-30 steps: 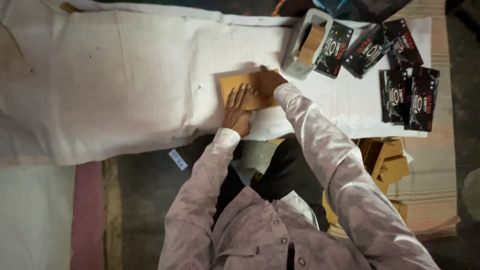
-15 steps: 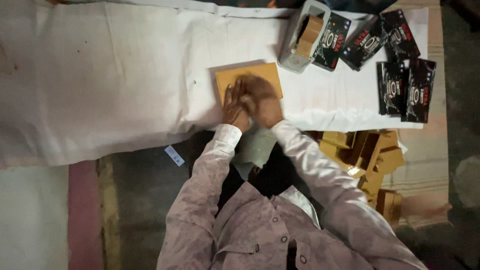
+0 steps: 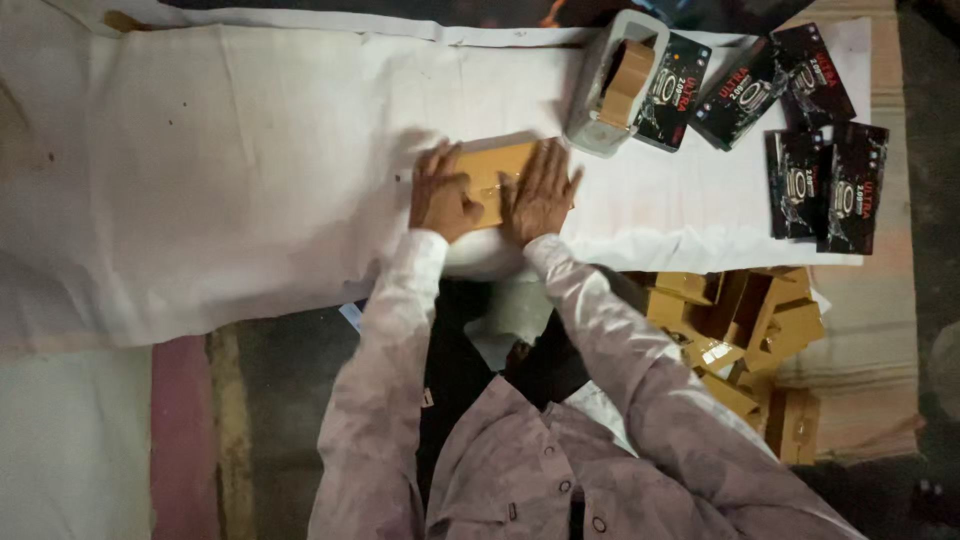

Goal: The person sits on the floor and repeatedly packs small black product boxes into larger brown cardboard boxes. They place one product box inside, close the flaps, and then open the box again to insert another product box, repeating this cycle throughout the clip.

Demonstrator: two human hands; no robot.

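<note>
Head view: left hand (image 3: pixel 443 195) and right hand (image 3: pixel 541 192) press flat, open-palmed, on a brown box (image 3: pixel 492 172). It lies on white cloth (image 3: pixel 250 150), near a tape dispenser (image 3: pixel 615 85).

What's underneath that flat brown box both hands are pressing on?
The brown box lies on a white cloth. The left hand and right hand cover its sides; whatever lies under the cloth is hidden.

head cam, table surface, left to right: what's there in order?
White cloth → left hand → flat tan box under both hands → right hand → tape dispenser → black packets. The pile of tan boxes lies below the table edge, at right.
</note>
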